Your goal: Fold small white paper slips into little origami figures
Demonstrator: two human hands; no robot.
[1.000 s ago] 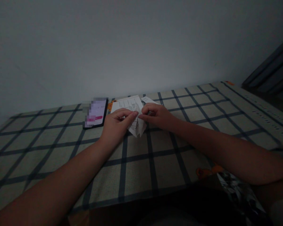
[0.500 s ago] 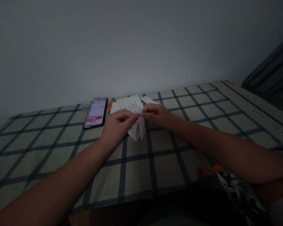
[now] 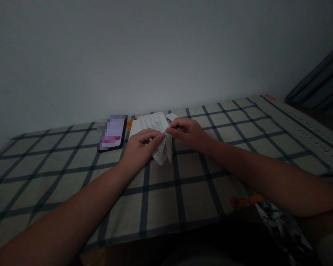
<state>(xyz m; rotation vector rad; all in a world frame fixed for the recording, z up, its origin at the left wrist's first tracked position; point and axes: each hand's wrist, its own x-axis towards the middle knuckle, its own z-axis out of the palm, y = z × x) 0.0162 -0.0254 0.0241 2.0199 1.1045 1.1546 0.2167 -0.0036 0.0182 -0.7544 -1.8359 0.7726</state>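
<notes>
While a black-edged phone (image 3: 114, 130) with a lilac screen lay leftmost on the beige, blue-checked tablecloth (image 3: 161, 199) | left hand (image 3: 140, 145) pinched folded printed white paper (image 3: 161, 153) between both hands | right hand (image 3: 189, 133) pinched its top edge

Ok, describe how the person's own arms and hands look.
The left hand and right hand are bare, without gloves; no rings can be made out. The left forearm and right forearm show no sleeve, watch, bracelet or marking in this dim light.
</notes>
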